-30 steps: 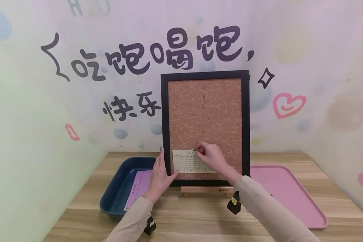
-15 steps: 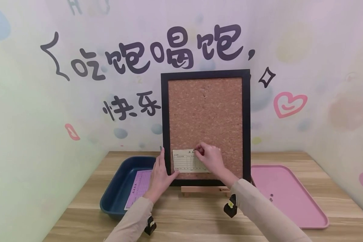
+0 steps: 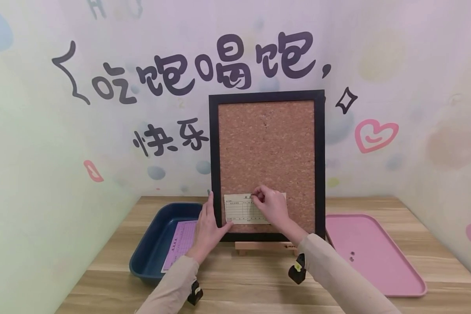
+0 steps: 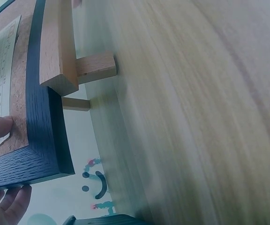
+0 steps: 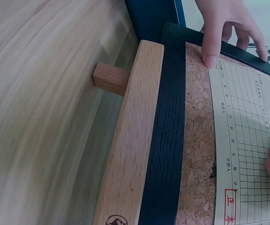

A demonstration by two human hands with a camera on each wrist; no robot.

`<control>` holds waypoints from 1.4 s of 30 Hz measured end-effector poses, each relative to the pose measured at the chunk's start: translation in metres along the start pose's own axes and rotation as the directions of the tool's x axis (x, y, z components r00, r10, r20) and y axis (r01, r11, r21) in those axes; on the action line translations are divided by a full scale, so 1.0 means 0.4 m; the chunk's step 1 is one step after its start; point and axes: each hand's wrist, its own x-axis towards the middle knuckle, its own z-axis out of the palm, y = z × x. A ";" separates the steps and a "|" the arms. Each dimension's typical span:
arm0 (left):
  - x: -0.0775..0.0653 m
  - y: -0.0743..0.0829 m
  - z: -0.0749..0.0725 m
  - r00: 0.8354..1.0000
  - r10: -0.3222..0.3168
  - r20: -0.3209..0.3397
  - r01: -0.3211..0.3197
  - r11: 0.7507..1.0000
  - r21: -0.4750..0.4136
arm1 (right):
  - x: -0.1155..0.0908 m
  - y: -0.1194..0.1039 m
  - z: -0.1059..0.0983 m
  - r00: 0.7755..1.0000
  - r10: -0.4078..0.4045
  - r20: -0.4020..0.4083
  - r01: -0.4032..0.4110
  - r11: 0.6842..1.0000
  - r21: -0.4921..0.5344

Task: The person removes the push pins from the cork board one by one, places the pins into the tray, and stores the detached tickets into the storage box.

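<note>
A cork board (image 3: 267, 152) with a black frame stands upright on a small wooden easel (image 3: 259, 246). Against its lower part lies a cream receipt slip (image 3: 237, 212) with printed lines. My left hand (image 3: 209, 224) grips the frame's lower left side; its thumb (image 4: 0, 127) presses the slip's lower left corner and fingers reach behind the frame. At the slip's top edge, my right hand (image 3: 273, 206) pinches what looks like a small pushpin (image 3: 253, 195), mostly hidden by the fingertips. That hand covers part of the slip's right half.
To the left, a dark blue bin (image 3: 141, 253) holds a purple printed slip (image 3: 179, 244). On the right lies a pink tray (image 3: 388, 266) bearing small metallic pieces (image 3: 352, 256). Behind the wooden table (image 3: 239, 292) rises a wall with lettering.
My right forearm has lowered slightly and shifted left, bringing the small pieces on the tray into view. The pinching fingers stay at the slip's top edge. My left hand has not moved.
</note>
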 end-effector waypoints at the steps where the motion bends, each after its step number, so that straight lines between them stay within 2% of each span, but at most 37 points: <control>1: 0.000 0.000 0.000 1.000 0.000 0.000 0.000 1.000 0.001 | 0.000 0.000 0.000 1.000 0.001 0.002 -0.001 1.000 0.001; 27: 0.002 0.008 -0.004 1.000 -0.005 0.017 0.005 1.000 -0.008 | 0.007 -0.005 -0.021 0.996 0.003 0.087 0.002 0.999 -0.054; 37: -0.001 0.009 -0.003 1.000 -0.001 0.013 0.001 1.000 -0.007 | 0.003 0.008 -0.025 0.992 -0.018 0.127 0.018 1.000 0.006; 42: -0.002 0.007 -0.003 1.000 0.002 0.002 -0.002 1.000 0.020 | 0.001 0.017 -0.028 0.986 -0.024 0.167 0.019 0.999 0.031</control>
